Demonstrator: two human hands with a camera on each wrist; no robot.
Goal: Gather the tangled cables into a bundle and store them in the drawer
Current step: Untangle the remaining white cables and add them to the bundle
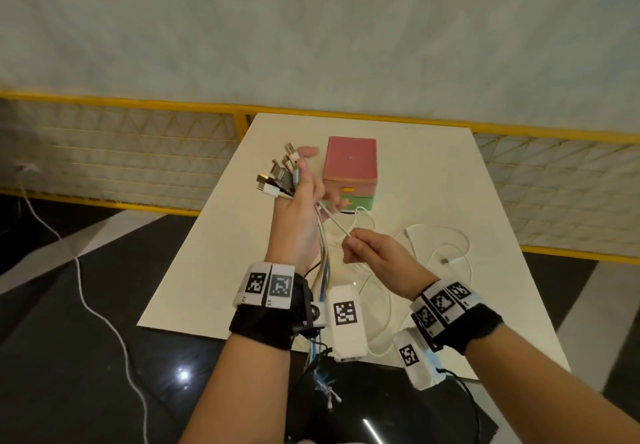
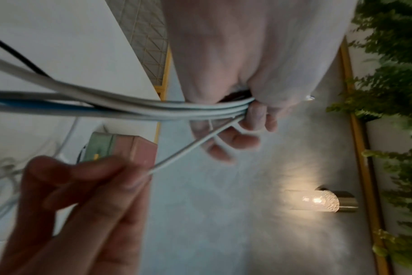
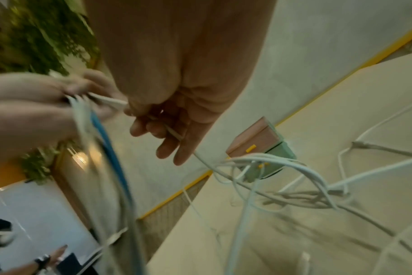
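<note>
My left hand (image 1: 304, 198) is raised over the white table (image 1: 433, 173) and grips a bunch of cables (image 1: 280, 180) with their USB plugs fanned out above the fist; in the left wrist view the cable bundle (image 2: 134, 106) runs into the curled fingers (image 2: 233, 141). My right hand (image 1: 367, 249) pinches one thin white cable (image 1: 334, 224) stretched taut from the left fist, seen also as the white cable (image 3: 172, 133) in the right wrist view. A small pink and green drawer box (image 1: 349, 170) stands behind the hands, both drawers shut.
Loose white cable loops (image 1: 443, 246) lie on the table right of my hands, trailing toward the near edge. A yellow-framed mesh railing (image 1: 121, 153) runs behind the table. Another white cord (image 1: 79, 270) lies on the dark floor at the left.
</note>
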